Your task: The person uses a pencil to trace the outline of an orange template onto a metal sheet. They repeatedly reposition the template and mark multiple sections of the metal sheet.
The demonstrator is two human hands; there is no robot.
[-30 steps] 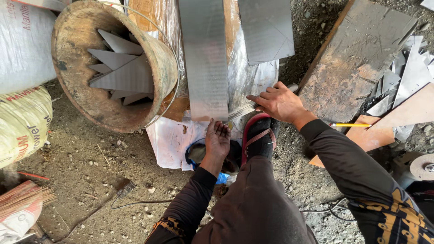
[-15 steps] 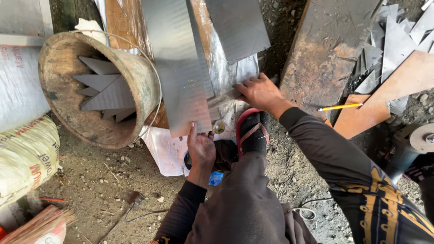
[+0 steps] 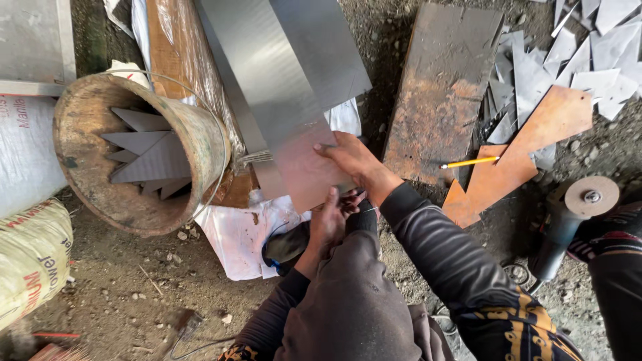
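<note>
Gripping the near end of a metal sheet (image 3: 294, 113), both hands clamp it: right hand (image 3: 351, 157) on top, left hand (image 3: 329, 220) below. Left of them, a rusty bucket (image 3: 200, 134) holds cut metal triangles (image 3: 150, 157).

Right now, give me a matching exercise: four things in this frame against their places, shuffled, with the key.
Things:
1. pencil
2. grinder
3. bucket
4. metal sheet

Places:
A. far left, holding cut metal triangles
B. on the ground at right, disc facing up
C. under both hands, centre
D. lying across the rusty plate's lower edge

Pairs: 1-D, 2-B, 3-A, 4-C
</note>
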